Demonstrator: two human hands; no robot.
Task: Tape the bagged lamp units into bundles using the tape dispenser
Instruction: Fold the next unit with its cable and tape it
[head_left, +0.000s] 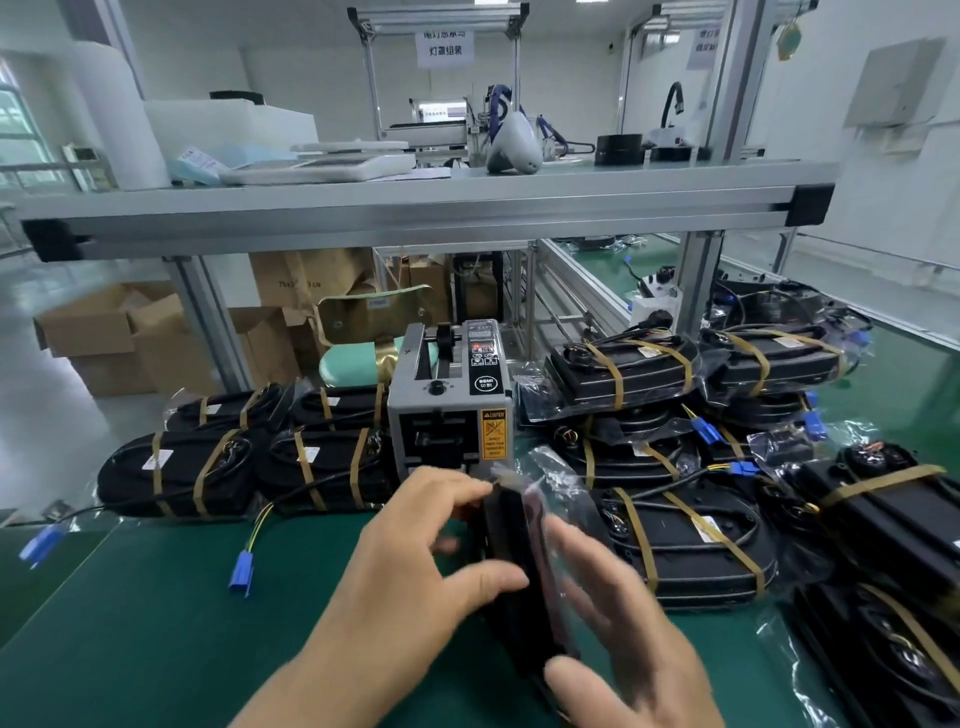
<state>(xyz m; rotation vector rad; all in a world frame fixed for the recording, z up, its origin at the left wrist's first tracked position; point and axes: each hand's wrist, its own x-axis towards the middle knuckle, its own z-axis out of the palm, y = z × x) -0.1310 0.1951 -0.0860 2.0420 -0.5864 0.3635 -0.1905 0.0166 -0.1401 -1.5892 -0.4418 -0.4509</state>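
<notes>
While the tape dispenser (449, 400) sat dead centre on the green mat (156, 597), taped bundles (249, 462) crowded its left and a pile of bundles (691, 540) hemmed in the right. Open cardboard boxes (104, 332) stood on the floor behind, contents hidden. The left hand (431, 551) gripped a bagged lamp unit (519, 623) on edge just before the dispenser. The right hand (618, 639) lay against its other side, too blurred to tell its grip.

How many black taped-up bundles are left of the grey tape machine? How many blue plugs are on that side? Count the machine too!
Taped black bundles: 4
Blue plugs: 2
Tape dispenser: 1
Total: 7
</notes>
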